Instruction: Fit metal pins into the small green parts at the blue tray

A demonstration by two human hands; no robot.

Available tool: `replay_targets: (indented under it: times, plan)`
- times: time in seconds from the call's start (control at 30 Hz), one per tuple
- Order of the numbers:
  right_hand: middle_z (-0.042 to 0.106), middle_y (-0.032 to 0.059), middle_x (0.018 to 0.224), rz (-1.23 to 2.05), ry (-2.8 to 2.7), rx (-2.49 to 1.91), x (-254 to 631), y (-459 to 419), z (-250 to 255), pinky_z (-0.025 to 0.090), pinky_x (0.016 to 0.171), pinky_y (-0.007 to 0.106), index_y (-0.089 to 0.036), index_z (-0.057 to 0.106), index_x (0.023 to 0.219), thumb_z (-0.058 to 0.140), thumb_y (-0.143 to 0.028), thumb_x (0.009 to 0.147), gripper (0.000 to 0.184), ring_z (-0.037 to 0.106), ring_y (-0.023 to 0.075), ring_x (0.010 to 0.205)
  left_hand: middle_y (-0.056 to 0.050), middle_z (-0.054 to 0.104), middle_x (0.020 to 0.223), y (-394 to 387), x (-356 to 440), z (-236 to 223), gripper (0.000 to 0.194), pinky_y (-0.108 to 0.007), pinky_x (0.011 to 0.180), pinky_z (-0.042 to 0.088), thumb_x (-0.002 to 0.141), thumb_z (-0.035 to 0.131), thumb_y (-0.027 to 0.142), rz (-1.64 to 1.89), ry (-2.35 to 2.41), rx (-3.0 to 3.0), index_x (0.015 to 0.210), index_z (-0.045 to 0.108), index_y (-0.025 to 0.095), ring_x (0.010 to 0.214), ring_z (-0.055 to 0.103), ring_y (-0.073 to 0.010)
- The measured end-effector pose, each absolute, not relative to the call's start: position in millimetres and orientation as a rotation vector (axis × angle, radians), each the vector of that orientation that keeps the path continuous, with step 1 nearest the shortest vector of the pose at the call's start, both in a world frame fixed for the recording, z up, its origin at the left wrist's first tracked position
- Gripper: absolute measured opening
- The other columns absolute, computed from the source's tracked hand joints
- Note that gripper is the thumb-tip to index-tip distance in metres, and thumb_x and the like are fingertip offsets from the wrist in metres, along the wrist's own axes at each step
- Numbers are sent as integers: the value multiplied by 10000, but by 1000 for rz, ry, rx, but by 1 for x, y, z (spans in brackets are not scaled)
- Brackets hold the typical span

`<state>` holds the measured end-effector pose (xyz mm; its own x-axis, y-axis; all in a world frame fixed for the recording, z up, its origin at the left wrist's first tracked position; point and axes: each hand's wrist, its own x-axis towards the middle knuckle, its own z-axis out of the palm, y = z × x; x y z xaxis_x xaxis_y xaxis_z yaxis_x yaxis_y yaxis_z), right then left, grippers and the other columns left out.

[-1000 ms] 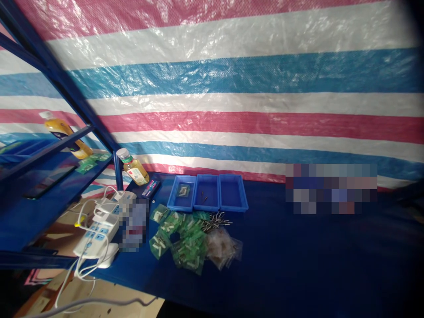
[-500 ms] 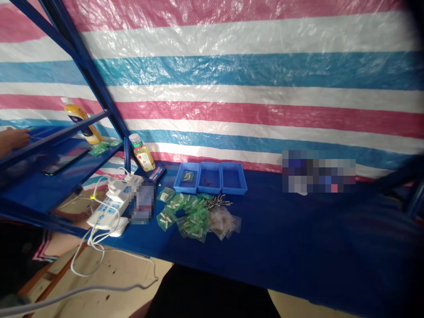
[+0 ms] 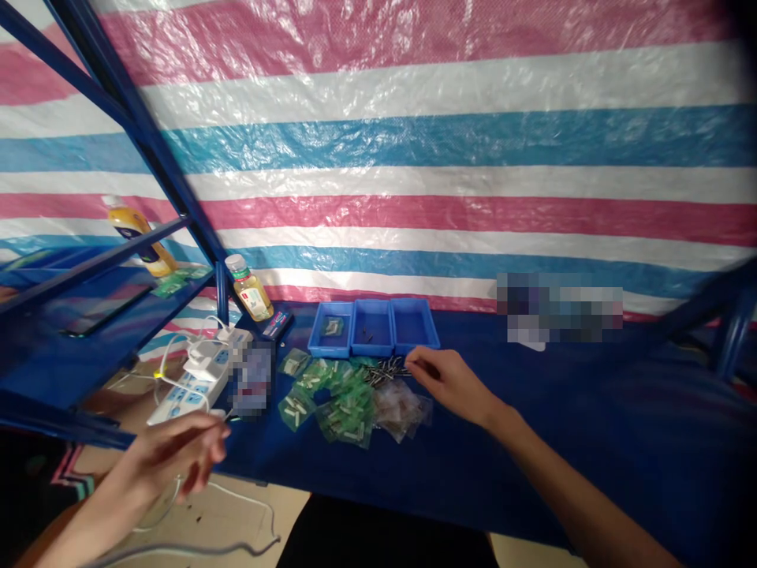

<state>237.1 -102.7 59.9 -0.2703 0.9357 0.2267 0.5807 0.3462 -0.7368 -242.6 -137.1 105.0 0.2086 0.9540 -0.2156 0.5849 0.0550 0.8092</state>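
My right hand [image 3: 453, 383] reaches in from the right, its fingertips bent together at the right end of a pile of thin dark metal pins [image 3: 387, 369]. Whether anything is between those fingertips is hidden. Beneath the pins lies a stack of clear plastic bags [image 3: 399, 409]. To its left, green-tinted small bags [image 3: 346, 410] hold short white pieces. My left hand [image 3: 183, 454] hovers at the table's front left, near the power strip; its fingers are loosely bent and apart, with nothing seen in them.
Behind the pins stand three joined blue trays [image 3: 372, 351]; the left one holds a small bag, the middle one a few pins. A power strip [image 3: 189, 390] with white cables, a drink bottle [image 3: 249, 292] and a small box [image 3: 277, 322] are at left. A blue frame [image 3: 159, 173] rises beside them.
Both my hands have come into view, the right at the pins and the left by the power strip. The co-worker's hand at far left has mostly gone from view. The view has tilted slightly.
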Motion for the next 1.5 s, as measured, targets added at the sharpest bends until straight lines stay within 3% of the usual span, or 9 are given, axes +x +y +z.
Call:
replay_targets:
  times: [0.1, 0.2, 0.3, 0.57, 0.7, 0.8, 0.97, 1.23, 1.5]
  plan:
    - [664, 18, 727, 440, -2003, -1246, 223, -77, 20, 398, 637, 279, -221, 686, 946, 459, -379, 1058, 298, 583, 162, 626, -76, 760, 977, -79, -175, 98, 377, -348, 778, 591, 958, 552, 496, 510, 1577, 2086, 1164, 713, 224, 825, 715, -236]
    - [676, 13, 704, 350, -1963, -1251, 221, -76, -8, 395, 611, 280, -227, 699, 990, 469, -358, 1059, 273, 586, 160, 577, -142, 672, 1345, -28, -141, 72, 376, -435, 1090, 492, 972, 489, 263, 393, 1603, 2511, 1295, 670, 194, 1225, 640, -299]
    - [676, 13, 690, 320, -1894, -1280, 226, -83, -21, 407, 610, 281, -221, 697, 1000, 459, -350, 1065, 278, 602, 163, 576, -194, 590, 1459, 7, -138, 52, 482, -476, 1155, 415, 885, 527, 93, -23, 1556, 2656, 1356, 620, 142, 1331, 571, -327]
    - [661, 2, 677, 329, -1884, -1296, 230, -84, -26, 401, 605, 284, -221, 690, 991, 460, -349, 1064, 272, 601, 162, 571, -131, 709, 1151, 43, -131, 74, 341, -352, 944, 459, 783, 728, 149, -333, 1476, 2659, 1117, 669, 176, 1128, 654, -306]
    - [646, 0, 667, 346, -1847, -1275, 228, -85, -23, 405, 602, 283, -221, 689, 988, 458, -370, 1067, 286, 580, 157, 558, -28, 686, 866, 38, -142, 109, 144, -272, 727, 397, 782, 745, 218, -126, 1587, 2543, 863, 630, 191, 860, 652, -217]
    - [600, -9, 640, 395, -1804, -1250, 225, -85, -17, 405, 603, 284, -225, 681, 1008, 448, -402, 1072, 299, 555, 158, 559, 17, 614, 740, 19, -139, 130, 230, -251, 667, 368, 814, 740, 366, 250, 1652, 2409, 793, 593, 190, 731, 577, -167]
    - [597, -24, 735, 563, -1831, -1147, 217, -88, -5, 406, 594, 265, -234, 611, 1222, 597, -508, 1003, 352, 541, 151, 612, -7, 681, 842, -16, -63, 113, 265, -243, 724, 442, 860, 742, 425, 531, 1001, 2264, 849, 665, 172, 783, 608, -152]
    - [607, 20, 728, 549, -1743, -1182, 226, -88, -6, 400, 620, 291, -213, 617, 813, 437, -474, 1076, 412, 547, 177, 654, -13, 672, 814, -20, 29, 52, 306, -236, 687, 450, 865, 768, 444, 678, 778, 2069, 866, 674, 153, 744, 587, -137]
    - [688, 31, 796, 538, -1861, -1131, 218, -90, -11, 432, 665, 288, -218, 664, 911, 443, -424, 1083, 348, 622, 189, 695, -4, 601, 738, -32, 10, 31, 325, -254, 673, 412, 979, 638, 462, 869, 792, 2285, 838, 655, 169, 679, 503, -125]
